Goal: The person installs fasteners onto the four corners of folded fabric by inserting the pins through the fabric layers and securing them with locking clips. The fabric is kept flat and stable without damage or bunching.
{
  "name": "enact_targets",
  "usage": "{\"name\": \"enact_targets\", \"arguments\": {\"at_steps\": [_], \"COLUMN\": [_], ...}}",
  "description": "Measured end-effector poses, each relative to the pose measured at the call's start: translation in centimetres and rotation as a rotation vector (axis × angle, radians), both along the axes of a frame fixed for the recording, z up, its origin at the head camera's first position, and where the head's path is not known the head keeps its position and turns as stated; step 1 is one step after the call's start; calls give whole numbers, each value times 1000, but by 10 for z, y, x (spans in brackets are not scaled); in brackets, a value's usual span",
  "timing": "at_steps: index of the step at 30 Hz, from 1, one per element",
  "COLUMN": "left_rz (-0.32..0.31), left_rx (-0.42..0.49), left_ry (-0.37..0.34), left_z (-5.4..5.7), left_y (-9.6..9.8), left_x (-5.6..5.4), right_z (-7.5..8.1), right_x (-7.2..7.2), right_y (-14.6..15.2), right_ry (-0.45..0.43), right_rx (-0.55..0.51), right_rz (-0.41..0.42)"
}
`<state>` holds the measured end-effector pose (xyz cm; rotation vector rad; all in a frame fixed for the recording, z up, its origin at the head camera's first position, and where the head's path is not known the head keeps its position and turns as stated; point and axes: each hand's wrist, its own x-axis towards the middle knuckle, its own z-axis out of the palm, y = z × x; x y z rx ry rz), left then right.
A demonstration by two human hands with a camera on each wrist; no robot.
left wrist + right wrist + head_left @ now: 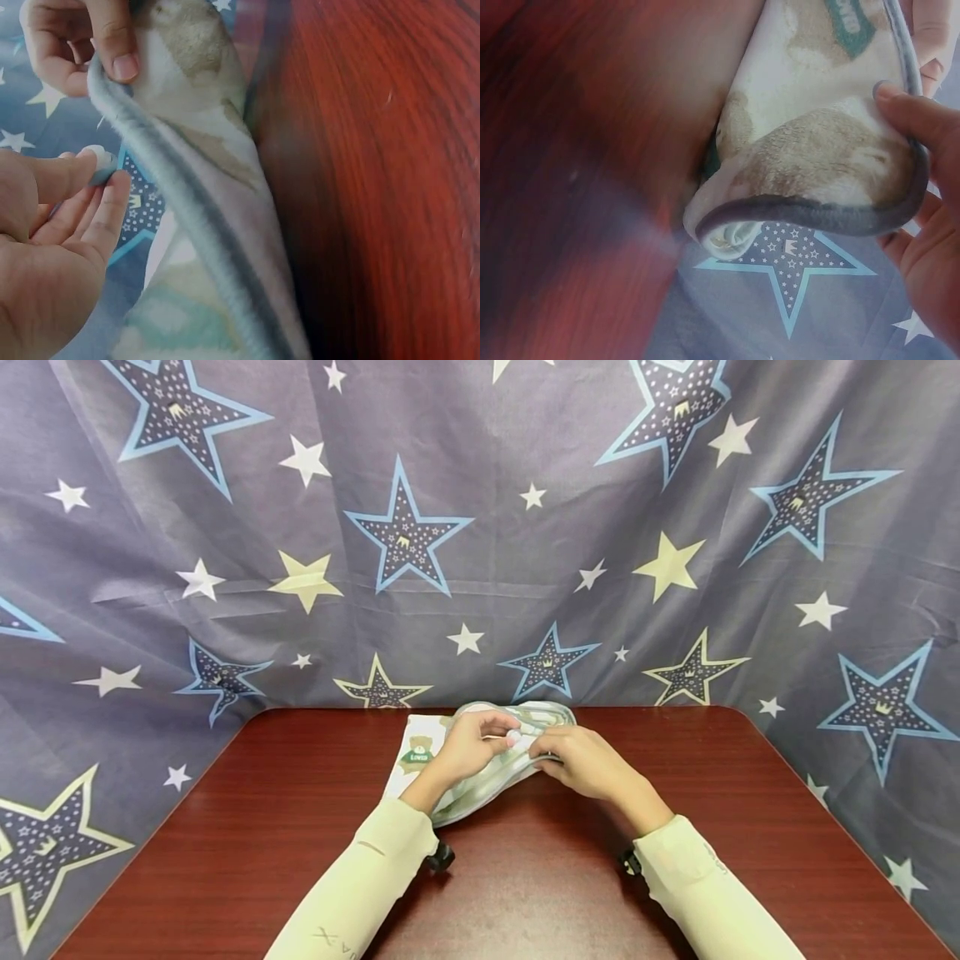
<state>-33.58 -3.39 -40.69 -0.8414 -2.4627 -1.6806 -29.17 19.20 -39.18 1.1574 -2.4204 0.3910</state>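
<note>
A soft white cloth (495, 772) with brown bears, green lettered patches and grey-blue edging lies bunched at the back of the table. My left hand (472, 745) pinches a small rounded white and pale-blue piece (103, 163) between thumb and fingers, beside the cloth's edge; I cannot tell what this piece is. On the other side, my right hand (585, 762) pinches the edging, its thumb (907, 112) on the printed face and its fingers behind. The cloth's near edge curls over below that grip in the right wrist view.
The dark red wooden table (300, 843) spreads around the cloth and in front of the hands. Behind its far edge hangs a grey-blue curtain (480, 493) printed with stars. A dark wrist camera (441, 857) sits at the left cuff and another (630, 862) at the right.
</note>
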Motion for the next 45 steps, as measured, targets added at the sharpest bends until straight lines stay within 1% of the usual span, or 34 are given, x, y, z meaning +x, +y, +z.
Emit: {"name": "enact_targets", "arguments": {"at_steps": [7,11,19,24,27,34,41,45], "left_rz": [-27,-42,-70,-81,-69,-8,17,30], "left_rx": [25,42,35,29,33,68,61,57], "left_ry": [-17,-10,5,27,31,15,30,38], "left_z": [-1,-3,-4,-5,-4,-5,-2,-2], "left_y": [3,4,4,5,5,5,3,2], "left_x": [4,3,4,5,6,8,10,11], "right_z": [1,1,1,2,3,2,1,1], "right_x": [1,1,2,2,2,1,0,-1], "right_y": [0,-1,0,0,0,0,0,0], "right_ry": [-5,-8,-12,-7,8,70,138,157], "right_rx": [-4,-8,-9,-19,-32,-82,-106,-116], "right_rz": [-2,-4,4,-2,-10,-15,-20,-31]}}
